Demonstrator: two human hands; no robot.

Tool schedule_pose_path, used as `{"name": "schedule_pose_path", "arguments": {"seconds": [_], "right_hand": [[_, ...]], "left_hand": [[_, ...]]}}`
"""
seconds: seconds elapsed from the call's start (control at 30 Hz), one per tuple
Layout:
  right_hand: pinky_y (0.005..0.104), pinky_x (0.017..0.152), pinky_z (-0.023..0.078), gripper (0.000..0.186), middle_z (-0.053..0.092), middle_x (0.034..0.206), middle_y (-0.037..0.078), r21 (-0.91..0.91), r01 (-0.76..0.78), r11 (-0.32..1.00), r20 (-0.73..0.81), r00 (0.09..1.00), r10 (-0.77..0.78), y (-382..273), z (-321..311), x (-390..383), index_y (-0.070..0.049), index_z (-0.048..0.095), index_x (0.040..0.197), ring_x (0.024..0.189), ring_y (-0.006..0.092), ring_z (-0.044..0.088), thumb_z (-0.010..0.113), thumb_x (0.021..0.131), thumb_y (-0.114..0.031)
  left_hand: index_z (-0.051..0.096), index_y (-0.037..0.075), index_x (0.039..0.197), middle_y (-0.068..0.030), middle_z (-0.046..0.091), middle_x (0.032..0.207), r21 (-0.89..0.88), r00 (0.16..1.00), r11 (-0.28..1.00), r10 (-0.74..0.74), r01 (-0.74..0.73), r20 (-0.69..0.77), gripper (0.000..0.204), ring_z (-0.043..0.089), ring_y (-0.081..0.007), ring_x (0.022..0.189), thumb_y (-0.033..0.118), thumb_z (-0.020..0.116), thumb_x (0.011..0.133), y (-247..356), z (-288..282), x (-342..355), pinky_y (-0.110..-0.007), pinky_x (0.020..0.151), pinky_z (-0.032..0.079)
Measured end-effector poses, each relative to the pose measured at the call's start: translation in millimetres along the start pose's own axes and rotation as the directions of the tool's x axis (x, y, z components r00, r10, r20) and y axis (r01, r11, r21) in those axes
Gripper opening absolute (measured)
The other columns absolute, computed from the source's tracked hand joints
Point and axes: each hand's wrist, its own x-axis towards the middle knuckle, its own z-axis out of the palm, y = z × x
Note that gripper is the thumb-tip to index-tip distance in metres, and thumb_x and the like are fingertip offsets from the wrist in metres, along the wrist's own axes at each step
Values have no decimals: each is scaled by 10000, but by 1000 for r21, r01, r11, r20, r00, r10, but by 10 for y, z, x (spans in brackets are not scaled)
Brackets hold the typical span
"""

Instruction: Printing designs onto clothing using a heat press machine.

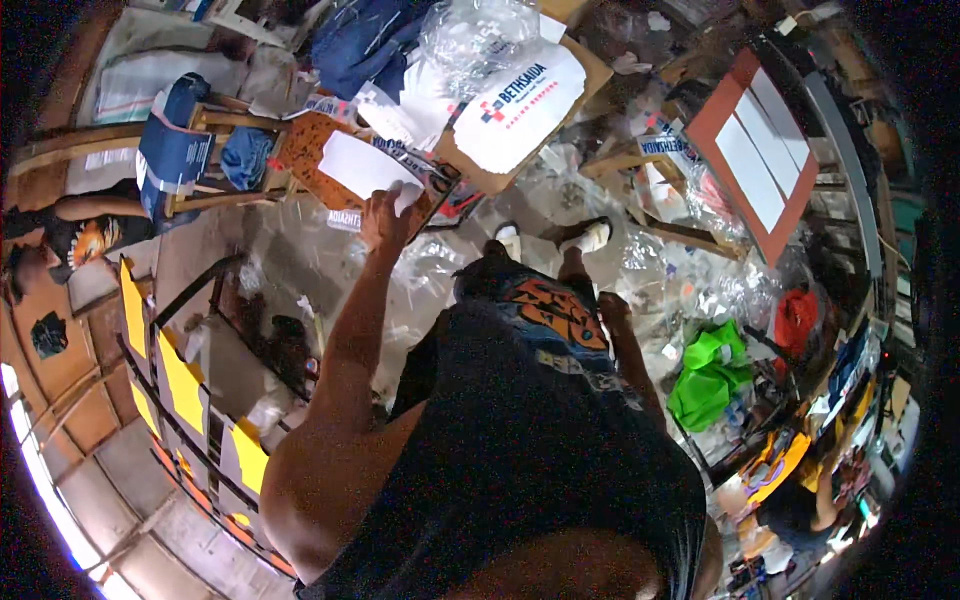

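Observation:
My left hand [383,222] reaches forward to a brown speckled board [300,150]. Its fingers are closed on the near end of a white sheet [355,165], which lies flat there and lifts slightly at my fingertips. Whether the sheet is cloth or paper I cannot make out. Just right of it, a stack of printed white pieces [525,110] rests on a cardboard sheet [487,180]. My right hand [614,308] hangs low beside my right thigh, in shadow, away from the work surfaces; its fingers are too dark to read.
Clear plastic wrap [480,35] tops the stack. A red-brown board with white panels [760,150] stands at right. Green cloth [710,375] and red cloth [795,320] lie nearby. Yellow pieces [180,385] sit on a rack at left. Other people [100,235] are at left and lower right.

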Motion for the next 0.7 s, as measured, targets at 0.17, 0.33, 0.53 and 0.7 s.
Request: {"name": "schedule_pose_path", "arguments": {"seconds": [0.17, 0.33, 0.53, 0.7], "right_hand": [[340, 677, 571, 320, 692, 947, 62, 271, 77, 960, -213, 977, -18, 572, -27, -265, -21, 636, 1245, 793, 177, 670, 618, 1028, -255], [409, 622, 552, 229, 716, 948, 116, 468, -283, 837, -106, 923, 371, -26, -194, -353, -64, 668, 1153, 775, 277, 688, 561, 1013, -211], [386, 601, 539, 228, 699, 960, 117, 517, -355, 779, -118, 872, 476, 198, -201, -630, -89, 650, 1172, 869, 318, 703, 624, 997, -233], [435, 617, 547, 204, 704, 958, 32, 403, -289, 869, -91, 932, 352, 685, -295, -1119, -105, 664, 1027, 871, 314, 701, 584, 990, -289]], "left_hand": [[730, 152, 1145, -141, 692, 1024, 224, 986, 961, 156, -163, 52, 274, 663, -349, 1006, 266, 676, 902, 132, 93, 197, -487, 849, 536], [722, 98, 992, -175, 702, 895, 232, 995, 968, 82, -92, 55, 186, 692, -388, 869, 253, 634, 941, -484, 405, 253, -500, 772, 554], [691, 77, 957, -194, 734, 900, -247, 987, 961, 145, -125, 66, 276, 718, -397, 822, 350, 653, 966, -765, 637, 423, -468, 697, 560], [675, 79, 973, -161, 734, 854, -212, 992, 973, -77, 97, 103, 273, 716, -400, 761, 352, 655, 964, -558, 656, 426, -461, 670, 563]]}}
